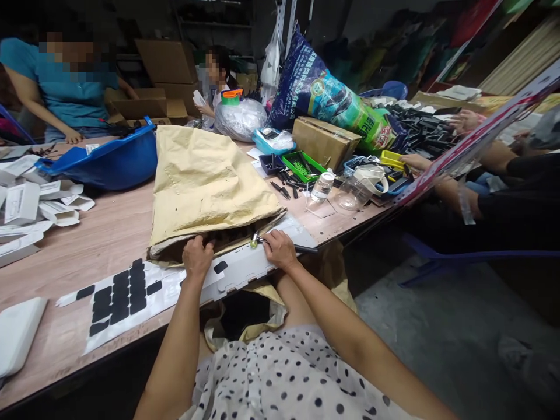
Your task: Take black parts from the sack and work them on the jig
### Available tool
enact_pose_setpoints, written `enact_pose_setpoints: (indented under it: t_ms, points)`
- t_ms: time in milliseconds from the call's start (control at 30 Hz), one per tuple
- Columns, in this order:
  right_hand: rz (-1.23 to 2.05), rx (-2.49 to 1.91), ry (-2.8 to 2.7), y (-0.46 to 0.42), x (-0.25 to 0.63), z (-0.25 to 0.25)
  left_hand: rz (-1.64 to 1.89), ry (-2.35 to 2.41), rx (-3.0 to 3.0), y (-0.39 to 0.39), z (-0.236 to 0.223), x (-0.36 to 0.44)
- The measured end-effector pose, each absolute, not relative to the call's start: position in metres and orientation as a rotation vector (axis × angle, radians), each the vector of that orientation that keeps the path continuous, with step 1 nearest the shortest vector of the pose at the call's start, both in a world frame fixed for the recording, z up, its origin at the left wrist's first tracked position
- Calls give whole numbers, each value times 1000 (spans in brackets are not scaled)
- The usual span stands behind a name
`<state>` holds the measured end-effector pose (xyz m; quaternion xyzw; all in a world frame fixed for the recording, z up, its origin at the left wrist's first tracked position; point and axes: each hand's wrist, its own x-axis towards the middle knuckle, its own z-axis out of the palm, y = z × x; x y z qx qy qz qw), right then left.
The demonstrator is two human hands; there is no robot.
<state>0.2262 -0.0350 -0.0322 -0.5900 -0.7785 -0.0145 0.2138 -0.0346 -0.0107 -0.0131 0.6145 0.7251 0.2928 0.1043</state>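
Note:
A tan woven sack lies on the table in front of me, its dark mouth facing me. My left hand is at that mouth with its fingers curled; what they hold, if anything, is hidden. Just right of the mouth, my right hand is closed around a black-handled tool whose shiny round metal head sticks out to the left. Beneath both hands lies a flattened white cardboard piece. To the left is a white sheet bearing rows of black rounded stickers.
A blue basin and many small white boxes are at left. Behind the sack stand a green tray, a brown carton, a clear jug and a small bottle. Other people work at the far left, back and right.

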Motion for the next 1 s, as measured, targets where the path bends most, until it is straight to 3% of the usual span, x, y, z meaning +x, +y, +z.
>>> enact_pose_setpoints:
  t_ms: [100, 233, 567, 1000]
  points:
    - [-29, -1645, -2156, -35, 226, -32, 991, 1819, 2089, -37, -12, -25]
    - [-10, -1652, -2157, -35, 227, -32, 885, 1595, 2187, -60, -25, -12]
    - [21, -1659, -2144, -32, 231, -31, 873, 1578, 2062, -59, -33, -15]
    - [290, -1291, -2034, -76, 178, -17, 943, 1585, 1963, -55, -44, -10]
